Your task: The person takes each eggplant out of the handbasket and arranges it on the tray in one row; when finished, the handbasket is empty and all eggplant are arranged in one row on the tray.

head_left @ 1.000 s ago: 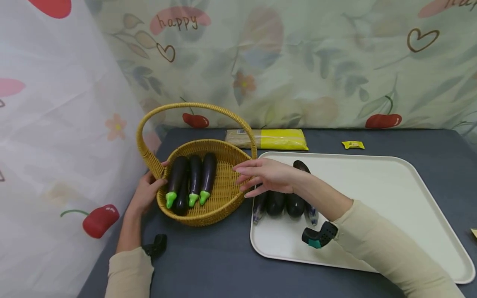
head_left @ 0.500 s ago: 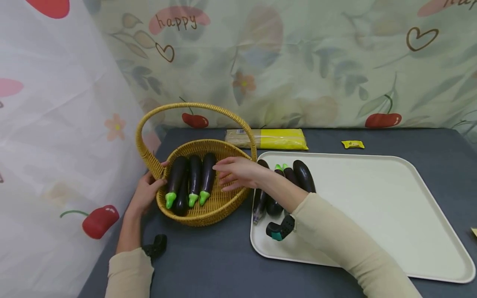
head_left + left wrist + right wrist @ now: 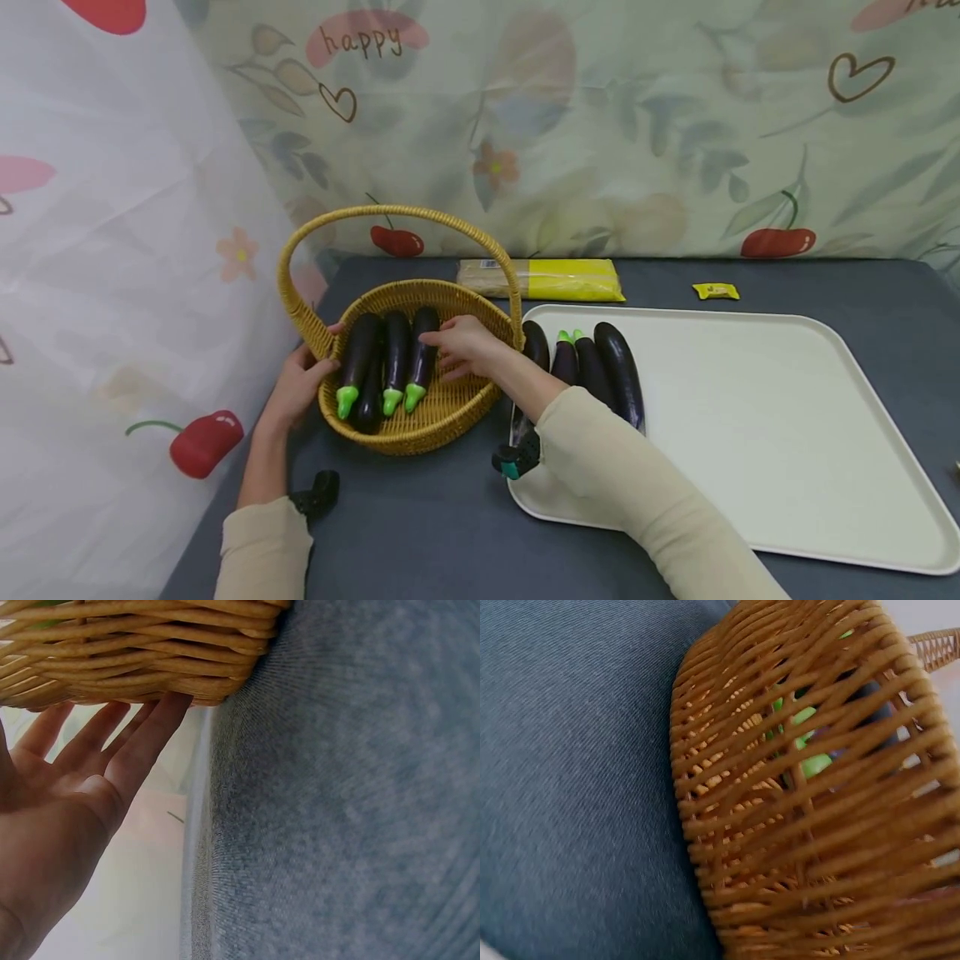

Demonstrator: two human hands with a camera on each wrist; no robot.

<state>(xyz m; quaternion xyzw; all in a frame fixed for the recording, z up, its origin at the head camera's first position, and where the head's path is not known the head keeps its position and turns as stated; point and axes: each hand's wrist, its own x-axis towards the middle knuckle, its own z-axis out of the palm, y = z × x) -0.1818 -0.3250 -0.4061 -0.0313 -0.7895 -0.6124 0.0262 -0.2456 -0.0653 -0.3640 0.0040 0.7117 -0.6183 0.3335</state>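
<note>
Standing before cloth (image 3: 637, 167) reading "happy", the basket (image 3: 408, 444) holds eggplants (image 3: 397, 350).

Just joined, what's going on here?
A person's left hand holds the wicker basket by its left side. Their right hand reaches into it at the rightmost eggplant; whether it has a grip isn't clear. More eggplants lie in the basket, and a second group lies on the white tray.

Basket (image 3: 420, 442) on table (image 3: 420, 525); eggplants (image 3: 363, 350) inside. Right of basket: tray (image 3: 750, 417), other eggplants (image 3: 619, 367) on its basket-side end. Behind basket, rightward: packet (image 3: 551, 280); farther right, second packet (image 3: 716, 291).
</note>
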